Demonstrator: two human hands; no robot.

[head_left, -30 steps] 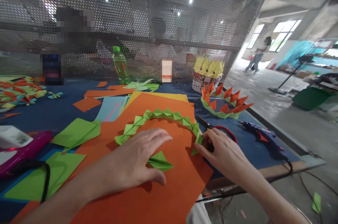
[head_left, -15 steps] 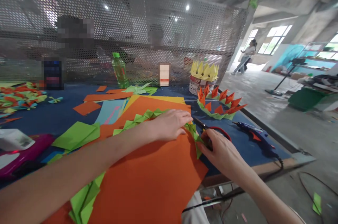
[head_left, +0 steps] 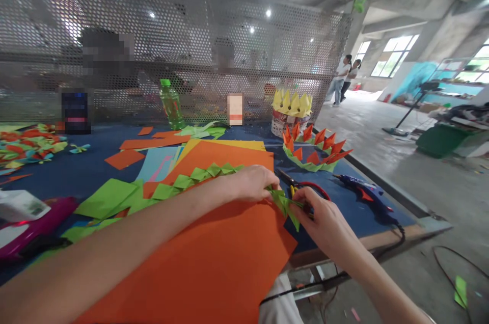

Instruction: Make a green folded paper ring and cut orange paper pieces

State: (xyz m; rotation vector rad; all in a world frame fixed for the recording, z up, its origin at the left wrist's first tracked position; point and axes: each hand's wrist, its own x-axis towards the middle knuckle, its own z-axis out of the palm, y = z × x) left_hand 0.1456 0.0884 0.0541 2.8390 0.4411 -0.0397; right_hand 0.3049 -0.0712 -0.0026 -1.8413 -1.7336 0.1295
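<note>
A chain of folded green paper (head_left: 198, 173) runs over orange paper sheets (head_left: 191, 268), partly hidden beneath my left forearm. My left hand (head_left: 256, 182) is closed on the chain near its right end, fingers bent downward. At that end, my right hand (head_left: 315, 210) pinches a folded green piece (head_left: 281, 201) between thumb and fingers. Behind the right hand lie scissors (head_left: 317, 189) with red and yellow handles, partly covered by it. A blue glue gun (head_left: 362, 189) rests farther right. Flat green paper squares (head_left: 109, 199) lie to the left.
An orange-and-green paper crown (head_left: 315, 156) lies behind the scissors. A yellow crown (head_left: 292, 104) sits on a can-like container. A green bottle (head_left: 171, 105) stands by the mesh partition (head_left: 237, 18). At left are a magenta device (head_left: 49, 219) and a small paper pile (head_left: 28, 145).
My left fingers have curled more around the chain. The green length at the lower left no longer shows there. My right hand keeps its pinch, shifting slightly. Two people now show in the background.
</note>
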